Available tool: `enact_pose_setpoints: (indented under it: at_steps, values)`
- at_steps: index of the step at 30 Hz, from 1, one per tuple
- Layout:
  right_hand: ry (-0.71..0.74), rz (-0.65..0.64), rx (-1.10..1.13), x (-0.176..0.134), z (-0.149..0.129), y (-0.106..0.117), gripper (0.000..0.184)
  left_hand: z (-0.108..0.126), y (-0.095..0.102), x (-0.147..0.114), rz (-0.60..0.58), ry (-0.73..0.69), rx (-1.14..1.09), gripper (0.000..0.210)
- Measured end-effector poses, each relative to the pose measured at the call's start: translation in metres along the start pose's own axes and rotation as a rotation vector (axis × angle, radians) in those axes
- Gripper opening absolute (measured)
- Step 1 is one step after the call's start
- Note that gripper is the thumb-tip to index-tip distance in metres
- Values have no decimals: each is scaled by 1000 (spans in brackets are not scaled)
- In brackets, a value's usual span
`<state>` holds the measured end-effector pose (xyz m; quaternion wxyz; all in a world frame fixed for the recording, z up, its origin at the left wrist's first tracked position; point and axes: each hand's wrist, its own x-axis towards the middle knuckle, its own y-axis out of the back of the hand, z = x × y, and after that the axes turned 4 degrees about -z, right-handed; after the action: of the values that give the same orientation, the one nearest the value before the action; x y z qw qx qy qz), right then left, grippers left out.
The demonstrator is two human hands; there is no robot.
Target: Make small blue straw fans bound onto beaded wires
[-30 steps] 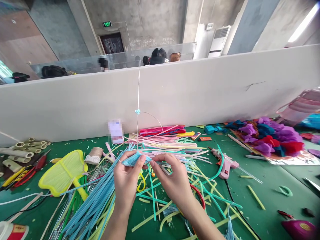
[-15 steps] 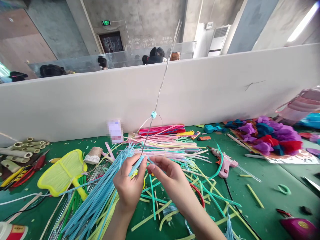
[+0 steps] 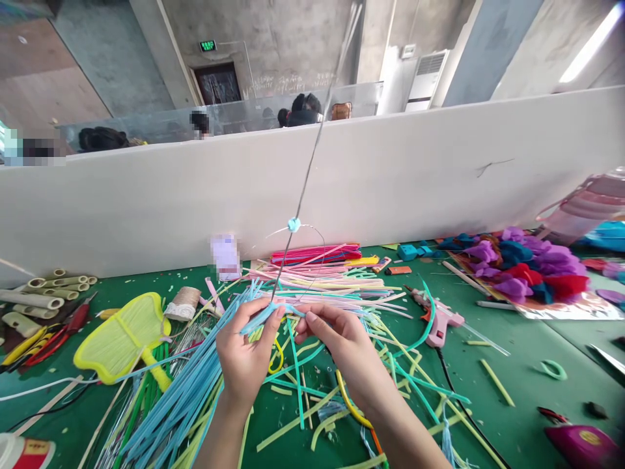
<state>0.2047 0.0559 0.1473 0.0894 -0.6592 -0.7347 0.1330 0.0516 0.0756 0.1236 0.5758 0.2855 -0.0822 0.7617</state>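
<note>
Between thumb and forefinger, my left hand pinches a light-blue fuzzy pipe cleaner at the foot of a thin wire stem. The stem rises up and slightly right from the fingers. A small light-blue knot sits on it partway up, with fine wires curving out to both sides. My right hand has its fingers closed on the pipe cleaner's other end. Below its palm shows a curved yellow and orange handle; what tool it belongs to is hidden.
Blue pipe cleaners lie in a bundle at left, beside a yellow fan-shaped piece and a twine spool. A pink glue gun and purple and red petals lie at right. A white partition stands behind.
The stem's knot has shifted slightly left. My right hand has moved a little right, drawing the blue pipe cleaner straighter between the hands. The yellow handle under it has swung into view.
</note>
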Motion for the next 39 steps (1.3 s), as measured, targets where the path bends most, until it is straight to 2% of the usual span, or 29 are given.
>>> enact_pose_setpoints:
  at_steps: [7,13,15,18,20,23,25,30,39]
  values:
    - [-79,-53,223,-6,-6,-3,28,4,2,2,17,-159,137,17]
    - [-136,-37,345,-12,-10,-9,35,-2,-4,1,40,-223,97,16]
    - [-136,-77,379,-13,-12,-10,41,-2,-5,2,92,-111,21,17]
    - [-123,-152,387,-11,-10,-6,51,4,-4,8,94,233,-266,24]
    - [-95,-137,323,-6,-5,-3,46,8,-3,13,38,409,-481,28]
    - [-40,-55,204,3,5,-1,35,12,-3,17,-31,533,-617,33]
    - [2,-28,149,7,11,-3,31,13,-5,15,-65,551,-608,34]
    - [134,6,98,8,16,-7,23,16,-8,7,-140,486,-549,28]
    - [282,60,-63,3,16,-10,24,24,-5,5,-198,459,-581,23]
